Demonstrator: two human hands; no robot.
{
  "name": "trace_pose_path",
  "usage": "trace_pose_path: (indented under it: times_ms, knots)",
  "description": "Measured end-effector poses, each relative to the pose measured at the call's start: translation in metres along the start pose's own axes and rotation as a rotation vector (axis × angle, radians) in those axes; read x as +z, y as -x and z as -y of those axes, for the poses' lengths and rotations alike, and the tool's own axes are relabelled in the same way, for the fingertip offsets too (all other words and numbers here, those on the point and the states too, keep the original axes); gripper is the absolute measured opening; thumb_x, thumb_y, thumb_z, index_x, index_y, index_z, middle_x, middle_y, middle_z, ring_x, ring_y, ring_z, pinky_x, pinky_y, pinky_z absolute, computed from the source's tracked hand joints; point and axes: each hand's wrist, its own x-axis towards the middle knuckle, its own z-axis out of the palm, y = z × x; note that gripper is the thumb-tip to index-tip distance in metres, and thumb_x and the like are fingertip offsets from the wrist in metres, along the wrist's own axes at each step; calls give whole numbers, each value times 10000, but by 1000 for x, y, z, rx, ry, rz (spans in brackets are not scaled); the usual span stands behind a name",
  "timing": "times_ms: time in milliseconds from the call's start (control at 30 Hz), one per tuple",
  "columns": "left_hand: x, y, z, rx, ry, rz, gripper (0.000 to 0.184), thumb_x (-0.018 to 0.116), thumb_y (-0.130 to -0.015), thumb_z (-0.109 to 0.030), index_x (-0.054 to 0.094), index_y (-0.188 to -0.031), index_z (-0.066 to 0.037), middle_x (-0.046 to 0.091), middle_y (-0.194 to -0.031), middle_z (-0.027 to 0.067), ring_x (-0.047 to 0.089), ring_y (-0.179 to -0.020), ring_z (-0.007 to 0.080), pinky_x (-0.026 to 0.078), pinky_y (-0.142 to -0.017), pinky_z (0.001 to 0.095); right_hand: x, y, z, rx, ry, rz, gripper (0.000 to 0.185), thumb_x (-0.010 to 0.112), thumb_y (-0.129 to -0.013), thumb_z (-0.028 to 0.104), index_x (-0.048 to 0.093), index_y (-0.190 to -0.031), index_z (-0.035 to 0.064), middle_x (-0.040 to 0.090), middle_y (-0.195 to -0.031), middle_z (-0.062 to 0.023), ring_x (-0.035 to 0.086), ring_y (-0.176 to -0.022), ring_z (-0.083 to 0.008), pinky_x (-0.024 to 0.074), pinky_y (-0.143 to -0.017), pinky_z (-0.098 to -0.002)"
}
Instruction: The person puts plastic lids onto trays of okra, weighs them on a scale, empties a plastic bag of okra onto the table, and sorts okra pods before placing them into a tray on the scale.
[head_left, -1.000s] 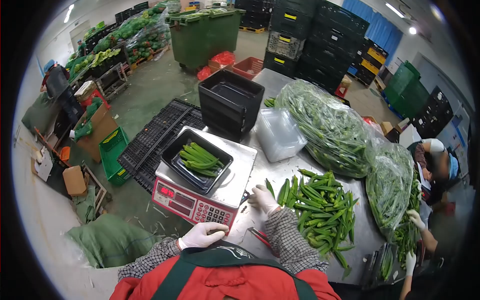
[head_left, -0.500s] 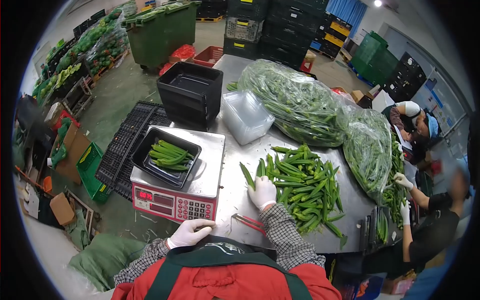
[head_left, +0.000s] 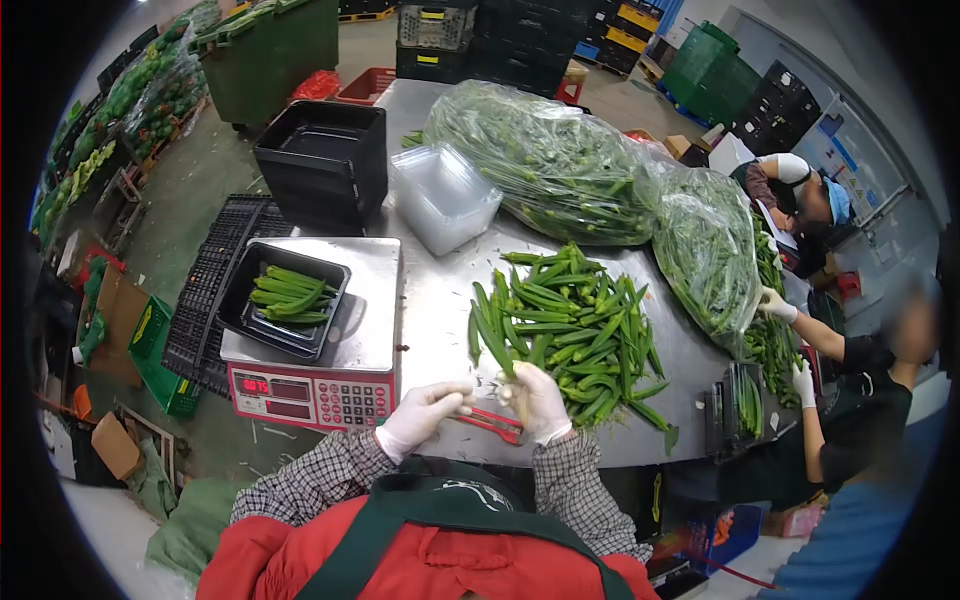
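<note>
While slim green okra (head_left: 590, 335) lies heaped, left hand (head_left: 420, 418) curls, right hand (head_left: 538, 403) pinching one.

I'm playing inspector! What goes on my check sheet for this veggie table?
Surface: metal table, with scattered green bits.
Job's things: okra pile on the table; more okra in a black tray on the scale.
Clutter: clear boxes, black tubs, two plastic bags of greens.
Left hand: gloved, by the red-handled tool; grip unclear.
Right hand: gloved, seems to pinch an okra pod.
Cables: maybe one thin red cord, lower right.
Surroundings: co-workers at right, stacked crates behind.
</note>
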Motion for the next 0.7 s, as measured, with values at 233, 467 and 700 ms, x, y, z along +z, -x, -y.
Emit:
trace_pose_path:
  times_ms: [233, 467, 700]
  knots:
    - [36, -45, 3, -76, 456, 191, 376, 548, -920, -206, 471, -1213, 17, 564, -1162, 156, 564, -1065, 238, 455, -940, 369, 8, 64, -11, -11, 555, 81, 204, 494, -925, 157, 597, -965, -15, 622, -855, -82, 591, -750, -139, 479, -646, -282]
    - [20, -60, 1, -145, 733, 218, 200, 520, -933, -255, 568, -988, -68, 628, -1009, 131, 614, -946, 257, 496, -865, 401, -106, 72, 42, -811, 1479, -656, 170, 569, -806, 77, 623, -964, 44, 597, -949, -137, 597, -850, -308, 486, -753, -383]
    - [30, -59, 16, -301, 843, 246, 249, 496, -943, -247, 585, -936, -15, 608, -1076, 191, 602, -1011, 295, 502, -880, 442, -129, 32, 56, -614, 1712, -666, 194, 600, -768, 86, 611, -960, 63, 578, -906, -115, 588, -825, -316, 473, -711, -411]
